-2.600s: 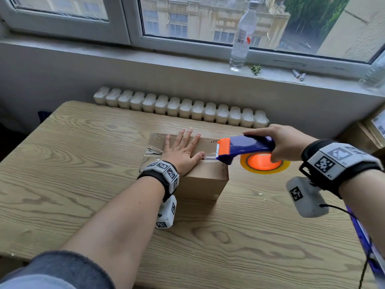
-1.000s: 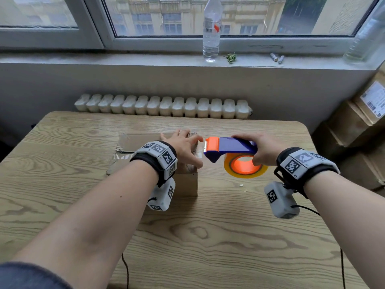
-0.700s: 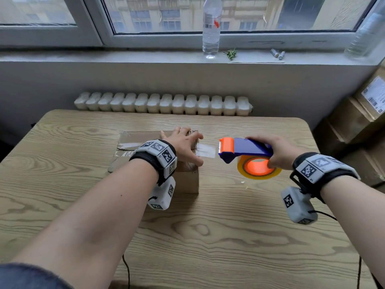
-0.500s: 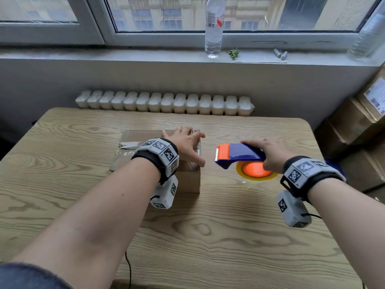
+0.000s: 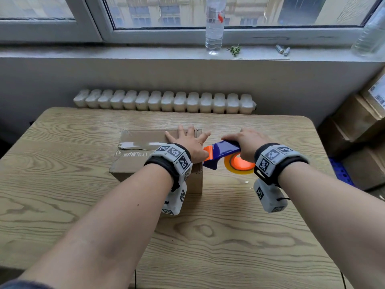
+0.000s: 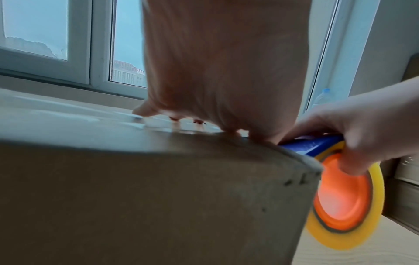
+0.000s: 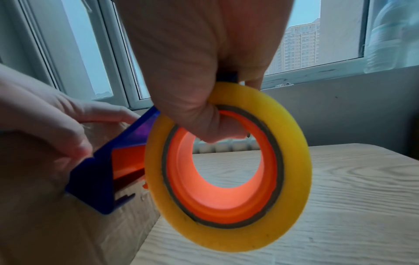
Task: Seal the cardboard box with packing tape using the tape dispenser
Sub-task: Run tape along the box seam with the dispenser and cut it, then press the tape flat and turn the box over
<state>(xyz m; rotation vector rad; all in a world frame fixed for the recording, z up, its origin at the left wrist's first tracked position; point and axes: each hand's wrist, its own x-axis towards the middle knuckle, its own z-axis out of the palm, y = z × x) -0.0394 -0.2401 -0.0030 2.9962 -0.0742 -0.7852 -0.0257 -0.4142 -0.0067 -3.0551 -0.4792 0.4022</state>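
A brown cardboard box (image 5: 133,161) lies on the wooden table (image 5: 218,236), with shiny clear tape along its top seam. My left hand (image 5: 187,140) lies flat with spread fingers on the box's right end (image 6: 158,197). My right hand (image 5: 248,142) grips the blue and orange tape dispenser (image 5: 223,152) with its yellow tape roll (image 7: 229,170); the thumb hooks into the orange hub (image 7: 217,188). The dispenser's orange front edge meets the box's upper right edge beside my left thumb. Its blue frame (image 7: 106,182) tilts down against the box's right side.
A white radiator (image 5: 164,102) runs behind the table. On the window sill stand a clear plastic bottle (image 5: 214,24) and some small items (image 5: 282,50). Stacked cardboard boxes (image 5: 358,126) fill the floor at the right.
The tape was cut and the dispenser pulled away to the right, then came back left and tipped down onto the box's right edge. My left hand flattened out on the box top.
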